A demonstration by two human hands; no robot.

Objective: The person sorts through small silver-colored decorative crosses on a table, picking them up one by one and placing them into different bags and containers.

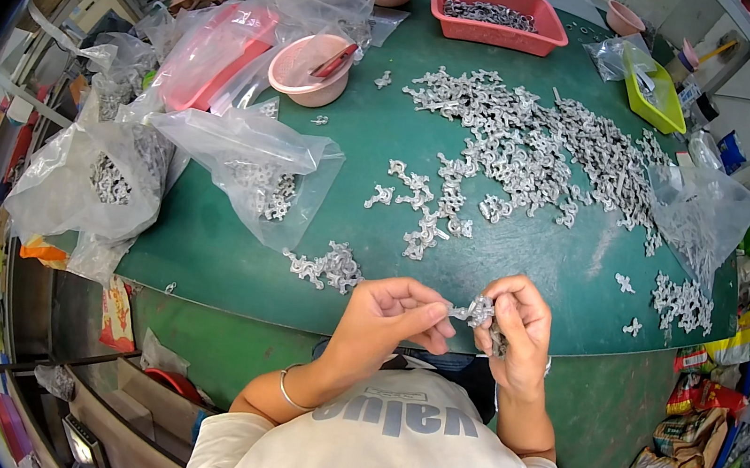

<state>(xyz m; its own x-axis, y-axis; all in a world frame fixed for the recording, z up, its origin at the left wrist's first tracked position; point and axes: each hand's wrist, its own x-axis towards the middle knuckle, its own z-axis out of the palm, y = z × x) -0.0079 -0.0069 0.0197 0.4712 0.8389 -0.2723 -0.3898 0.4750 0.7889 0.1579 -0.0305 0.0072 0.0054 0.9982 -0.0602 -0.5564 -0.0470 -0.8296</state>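
My left hand (392, 317) and my right hand (518, 333) meet just above the near edge of the green table (369, 138). Both pinch a small cluster of silver metal parts (476, 312) between their fingertips. More of the same parts hang down inside my right palm. A large spread of these silver parts (537, 151) covers the middle and right of the table. A small heap of the parts (325, 267) lies just left of my left hand.
Clear plastic bags of parts (256, 166) lie at the left. A pink bowl (309, 69) and a red tray with parts (497, 13) stand farther back. A yellow-green tray (655, 89) sits at the right. Snack packets (688, 446) pile on the floor at right.
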